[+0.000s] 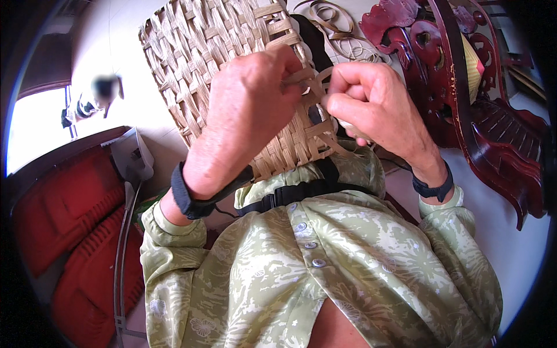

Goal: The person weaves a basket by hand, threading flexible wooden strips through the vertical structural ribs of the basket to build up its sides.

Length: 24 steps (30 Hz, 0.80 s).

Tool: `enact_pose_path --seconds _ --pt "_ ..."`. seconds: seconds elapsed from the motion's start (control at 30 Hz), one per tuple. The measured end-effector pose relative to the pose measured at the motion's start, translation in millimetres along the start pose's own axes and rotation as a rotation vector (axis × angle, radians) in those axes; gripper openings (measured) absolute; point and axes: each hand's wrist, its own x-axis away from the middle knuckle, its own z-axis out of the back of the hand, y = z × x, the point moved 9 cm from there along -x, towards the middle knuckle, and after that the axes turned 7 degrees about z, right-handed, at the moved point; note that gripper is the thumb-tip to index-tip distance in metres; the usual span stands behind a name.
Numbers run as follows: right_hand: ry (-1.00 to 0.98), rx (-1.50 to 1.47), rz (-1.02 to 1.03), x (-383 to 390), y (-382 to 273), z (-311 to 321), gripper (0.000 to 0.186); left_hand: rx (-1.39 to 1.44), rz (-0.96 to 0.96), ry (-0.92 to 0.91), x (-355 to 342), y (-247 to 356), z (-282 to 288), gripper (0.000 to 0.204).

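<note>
A flat piece of woven tan strip work [203, 52] stands tilted in front of my chest, its lower edge resting near my green patterned shirt. My left hand [249, 110] lies over its right side, fingers closed on a loose tan strip [307, 78] at the weave's edge. My right hand [371, 101] is just to the right, pinching the same bunch of strip ends where the two hands meet. Both wrists wear dark bands.
Loose coils of tan strips [339, 32] lie on the pale floor beyond the weave. A dark red carved wooden chair [464, 98] stands at the right. Red ribbed plastic [75, 232] and a metal frame sit at the lower left.
</note>
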Motion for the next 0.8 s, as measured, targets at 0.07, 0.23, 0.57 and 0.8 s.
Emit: enact_pose_path --seconds 0.07,0.23,0.57,0.8 --pt "-0.04 -0.079 0.043 -8 3 -6 0.02 -0.129 0.049 0.024 -1 3 -4 0.011" --pt "0.044 0.364 0.414 -25 -20 6 0.01 -0.266 -0.069 0.11 2 12 -7 0.021" --pt "0.058 0.079 0.257 -28 11 -4 0.011 -0.35 -0.006 0.085 2 4 -11 0.016" --pt "0.0 0.116 0.306 -35 0 -2 0.023 -0.399 -0.037 0.061 2 9 -13 0.011"
